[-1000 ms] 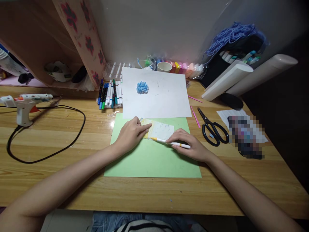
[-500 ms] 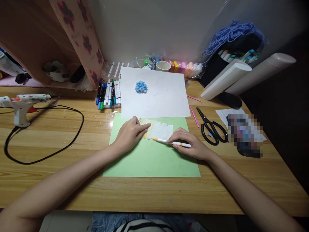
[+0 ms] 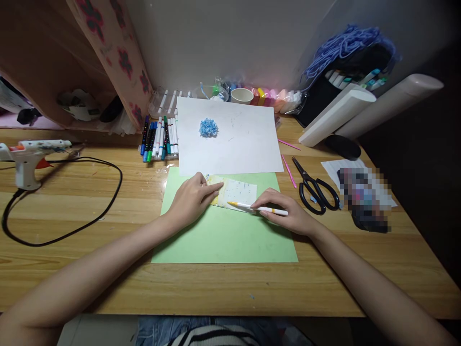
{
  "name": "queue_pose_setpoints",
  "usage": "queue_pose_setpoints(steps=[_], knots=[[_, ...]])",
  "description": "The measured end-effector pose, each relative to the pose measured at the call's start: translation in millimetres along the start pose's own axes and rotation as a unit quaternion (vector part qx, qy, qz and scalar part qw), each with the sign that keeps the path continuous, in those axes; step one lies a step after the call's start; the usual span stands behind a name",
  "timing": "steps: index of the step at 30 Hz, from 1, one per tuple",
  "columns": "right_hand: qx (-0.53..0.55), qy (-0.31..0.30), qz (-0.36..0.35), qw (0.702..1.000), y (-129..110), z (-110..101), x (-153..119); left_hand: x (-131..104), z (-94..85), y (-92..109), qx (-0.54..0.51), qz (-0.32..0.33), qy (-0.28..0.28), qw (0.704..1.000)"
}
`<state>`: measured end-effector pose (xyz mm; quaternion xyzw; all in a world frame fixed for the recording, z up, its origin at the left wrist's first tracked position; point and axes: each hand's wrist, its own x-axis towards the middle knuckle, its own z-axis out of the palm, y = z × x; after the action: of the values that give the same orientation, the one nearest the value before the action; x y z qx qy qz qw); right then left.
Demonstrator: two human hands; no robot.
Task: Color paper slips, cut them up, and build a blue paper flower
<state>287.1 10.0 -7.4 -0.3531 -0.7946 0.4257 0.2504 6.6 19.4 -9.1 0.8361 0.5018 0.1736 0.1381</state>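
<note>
My left hand (image 3: 192, 196) lies on the left end of a small white paper piece (image 3: 242, 193), its index finger stretched out across it and its other fingers partly bent. Yellow strokes and dark specks mark that piece. In my right hand (image 3: 283, 211) is a white marker (image 3: 273, 210) with a yellow tip, held close to the lower edge of the piece. Beneath both hands is a green sheet (image 3: 226, 240). Behind it a white sheet (image 3: 248, 139) carries a blue fluffy clump (image 3: 208, 128) and small blue bits.
Black-handled scissors (image 3: 312, 190) and pink sticks (image 3: 288, 171) lie to the right, near white rolls (image 3: 336, 117). Markers (image 3: 160, 137) and a paper cup (image 3: 242, 96) stand at the back. A glue gun (image 3: 27, 166) with a looped black cable is at the left.
The marker tip has shifted slightly right and up along the paper piece with my right hand. The left hand keeps its place on the paper. The whole view has shifted a little.
</note>
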Motion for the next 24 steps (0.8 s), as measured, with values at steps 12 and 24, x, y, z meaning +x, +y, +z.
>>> queue_pose_setpoints(steps=[12, 24], knots=[[-0.002, -0.025, -0.008, 1.0, -1.4, -0.3, 0.1, -1.8, -3.8, 4.3, -0.008, -0.004, -0.005, 1.0], [-0.014, -0.008, 0.005, 1.0, -3.0, -0.5, 0.4, -2.0, -5.0, 5.0, -0.003, 0.0, -0.006, 1.0]])
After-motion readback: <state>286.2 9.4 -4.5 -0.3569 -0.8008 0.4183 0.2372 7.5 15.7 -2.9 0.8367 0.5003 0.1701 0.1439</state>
